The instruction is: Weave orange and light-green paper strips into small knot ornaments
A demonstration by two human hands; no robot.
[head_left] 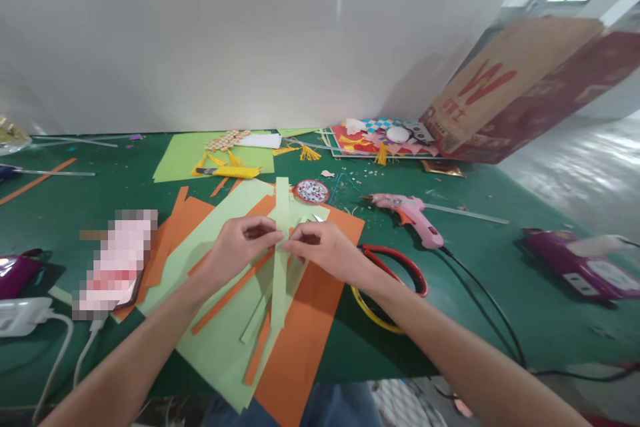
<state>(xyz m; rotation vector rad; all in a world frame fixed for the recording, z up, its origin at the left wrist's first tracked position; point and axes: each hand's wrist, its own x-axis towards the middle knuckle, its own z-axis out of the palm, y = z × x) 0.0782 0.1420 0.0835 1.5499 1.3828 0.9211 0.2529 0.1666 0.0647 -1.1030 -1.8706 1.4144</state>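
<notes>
A long pale green paper strip (281, 287) stands lengthwise between my hands, over a pile of paper sheets. My left hand (245, 240) pinches its left edge near the middle. Opposite it, the fingertips of my right hand (320, 243) close on the strip's right edge. Beneath lie light green sheets (215, 360) and orange sheets (305, 347), with narrow orange strips (230, 293) across them. Just beyond my right hand rests a round dish of small beads (312, 191). Scissors with red and yellow handles (395, 253) lie partly under my right forearm.
A pink glue gun (410, 213) with its cord lies to the right, near a purple power socket (580, 263). A phone (117, 263) is at left. Behind are a yellow cutter (233, 173), tassels (310, 152) and a paper bag (505, 87) against a white panel (250, 40).
</notes>
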